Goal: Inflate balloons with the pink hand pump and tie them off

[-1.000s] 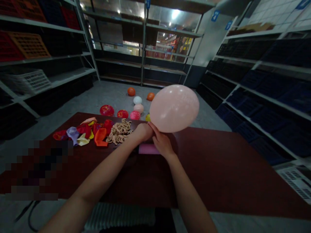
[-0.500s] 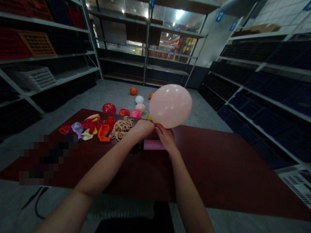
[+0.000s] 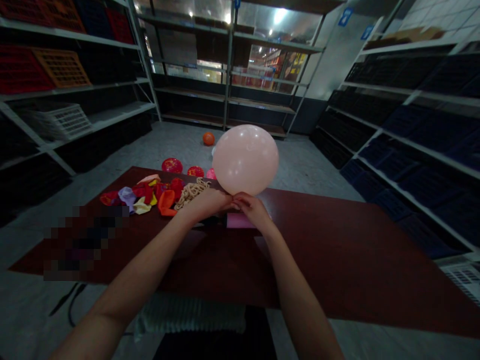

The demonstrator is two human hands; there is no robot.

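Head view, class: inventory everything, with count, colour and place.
Table: 1, dark red-brown, centre
Large balloon: 1, pale pink, above table
Smaller balloons: at least 5; orange, red, pink, white; beyond table
Deflated balloons: several, mixed colours, table's left
Strands: one heap, beige, beside deflated balloons
Cylinder: 1, pink, on table
Shelving: 3 units, grey, left, back, right
Crates: many, mixed colours, side shelving
Signs: at least 3, blue, top
Cable: count unclear, black, lower left
Left hand: 1, bare, large balloon's base
Right hand: 1, bare, large balloon's base
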